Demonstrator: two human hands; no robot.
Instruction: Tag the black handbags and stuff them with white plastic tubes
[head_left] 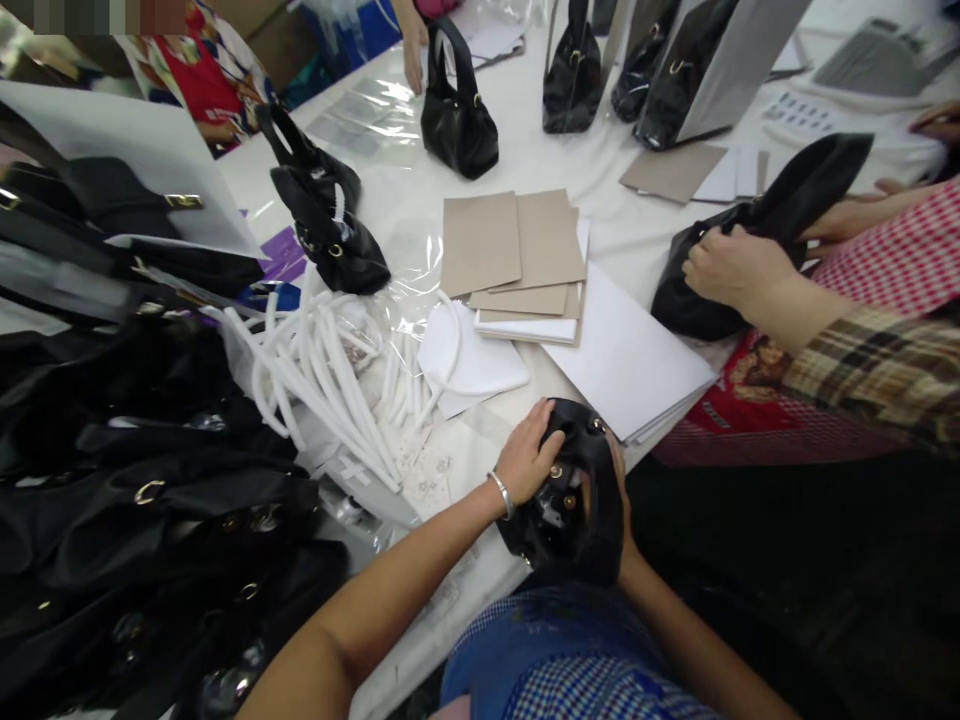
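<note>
A small black handbag (566, 540) with gold rings stands at the table's near edge, against my body. Its mouth faces up, and something shiny, like clear plastic, shows inside. My left hand (527, 455), with a silver bangle at the wrist, grips the bag's left upper side, thumb toward the opening. On the opposite side my right hand (621, 490) holds the bag, its fingers partly hidden behind the strap. Just beyond the bag lie a stack of white sheets (626, 360) and brown cardboard pieces (480, 240).
White tubes (322, 370) lie in a pile at left, beside heaped black bags (150, 500). More black handbags (457, 125) stand farther back. At right, a co-worker's hand (739, 270) holds another black bag (697, 300). A red apron (196, 85) shows across the table.
</note>
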